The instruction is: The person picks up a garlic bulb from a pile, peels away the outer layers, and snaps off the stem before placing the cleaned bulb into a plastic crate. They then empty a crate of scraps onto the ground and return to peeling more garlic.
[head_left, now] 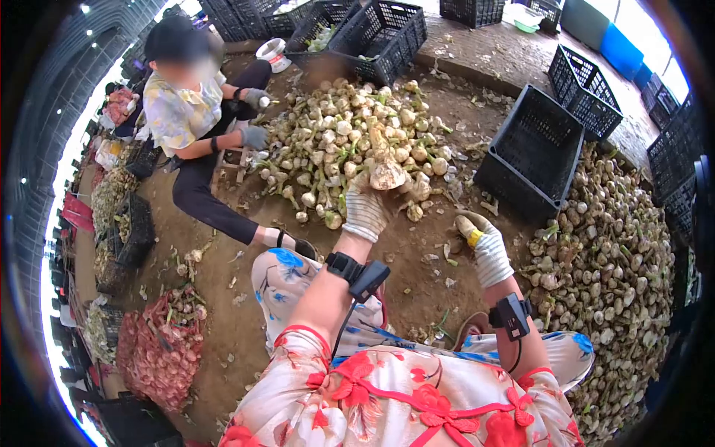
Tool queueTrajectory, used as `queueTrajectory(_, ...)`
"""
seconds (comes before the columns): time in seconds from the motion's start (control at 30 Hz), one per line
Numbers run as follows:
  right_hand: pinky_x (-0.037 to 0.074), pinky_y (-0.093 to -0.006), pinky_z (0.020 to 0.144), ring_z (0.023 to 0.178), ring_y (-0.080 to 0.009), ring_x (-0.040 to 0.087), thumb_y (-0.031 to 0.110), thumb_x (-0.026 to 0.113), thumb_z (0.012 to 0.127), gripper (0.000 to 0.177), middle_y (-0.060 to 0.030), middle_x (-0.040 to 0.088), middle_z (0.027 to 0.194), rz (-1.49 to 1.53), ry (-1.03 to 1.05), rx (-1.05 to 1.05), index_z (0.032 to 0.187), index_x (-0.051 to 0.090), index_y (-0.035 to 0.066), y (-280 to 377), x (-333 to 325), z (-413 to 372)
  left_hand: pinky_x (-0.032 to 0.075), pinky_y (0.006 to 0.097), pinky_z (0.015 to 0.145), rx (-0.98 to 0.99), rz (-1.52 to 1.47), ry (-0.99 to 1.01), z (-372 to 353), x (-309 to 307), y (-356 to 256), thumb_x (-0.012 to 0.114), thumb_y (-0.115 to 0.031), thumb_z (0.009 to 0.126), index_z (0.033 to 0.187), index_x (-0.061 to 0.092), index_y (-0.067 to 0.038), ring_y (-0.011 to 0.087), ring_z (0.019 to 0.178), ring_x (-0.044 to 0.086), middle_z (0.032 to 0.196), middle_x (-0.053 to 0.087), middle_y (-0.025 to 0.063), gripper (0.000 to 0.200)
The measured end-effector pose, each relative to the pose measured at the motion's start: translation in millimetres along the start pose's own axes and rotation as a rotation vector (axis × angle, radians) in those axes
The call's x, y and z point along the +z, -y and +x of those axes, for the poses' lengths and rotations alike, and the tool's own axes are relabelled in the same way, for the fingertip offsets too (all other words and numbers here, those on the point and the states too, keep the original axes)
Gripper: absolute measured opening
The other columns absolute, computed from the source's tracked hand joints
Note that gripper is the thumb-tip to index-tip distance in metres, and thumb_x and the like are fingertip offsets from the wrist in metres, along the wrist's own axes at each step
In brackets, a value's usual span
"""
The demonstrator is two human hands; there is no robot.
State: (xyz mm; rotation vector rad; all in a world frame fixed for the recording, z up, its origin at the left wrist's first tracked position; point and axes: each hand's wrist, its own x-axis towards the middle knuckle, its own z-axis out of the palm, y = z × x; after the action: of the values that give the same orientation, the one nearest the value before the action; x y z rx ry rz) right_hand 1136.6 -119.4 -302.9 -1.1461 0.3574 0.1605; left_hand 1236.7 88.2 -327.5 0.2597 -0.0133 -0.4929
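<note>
My left hand (365, 208), in a whitish knit glove, is closed around a large garlic bulb (388, 176) with its thick stem pointing up, at the near edge of a big heap of garlic (320, 153). My right hand (484, 242), gloved with a yellow band on a finger, is over the bare soil to the right, fingers curled together. Whether it holds a small tool or anything else is too unclear to tell.
A black crate (530, 149) stands ahead on the right, beside another pile of garlic (611, 283). A co-worker (179, 112) in gray gloves sits at the heap's left. More crates (380, 37) stand behind. A red net sack (160, 350) lies lower left.
</note>
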Motion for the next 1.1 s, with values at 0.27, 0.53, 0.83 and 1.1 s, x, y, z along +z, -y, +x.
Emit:
queueTrajectory(0.27,0.047,-0.0229,0.047,0.056,-0.0124,0.058,0.020,0.060,0.082,0.028,-0.0069,0.061,0.072,-0.123,0.005,0.018,0.103,0.056,0.002,-2,0,2,0.049,0.0463,0.070,0.144,0.035,0.074,18,-21,-65,0.040,-0.044,0.084,0.097,0.057,-0.001,0.0316,0.073,0.059,0.086,0.062,0.0166,0.047)
queueTrajectory(0.53,0.042,-0.0218,0.044,0.057,-0.0092,0.054,0.018,0.061,0.081,0.025,-0.0022,0.060,0.076,-0.223,-0.024,0.079,0.101,0.058,0.003,-21,-3,8,0.049,0.0467,0.071,0.272,0.050,-0.044,21,-53,-100,0.042,-0.039,0.084,0.092,0.058,-0.004,0.0289,0.071,0.060,0.083,0.062,0.0126,0.040)
queueTrajectory(0.83,0.046,-0.0234,0.048,0.059,-0.0108,0.057,0.019,0.063,0.080,0.029,-0.0049,0.060,0.077,-0.233,-0.040,0.106,0.102,0.057,0.001,-23,14,16,0.047,0.0396,0.069,0.362,0.278,-0.351,30,-57,-80,0.054,-0.030,0.079,0.094,0.058,-0.008,0.0221,0.076,0.056,0.082,0.060,0.0073,0.027)
queueTrajectory(1.1,0.041,-0.0211,0.050,0.059,-0.0056,0.051,0.031,0.058,0.083,0.033,-0.0001,0.058,0.075,-0.384,-0.094,-0.187,0.098,0.059,0.002,24,66,56,0.046,0.0316,0.080,0.082,0.355,-0.037,22,-19,-26,0.053,-0.028,0.083,0.108,0.052,-0.001,0.0169,0.086,0.055,0.097,0.057,0.0065,0.037)
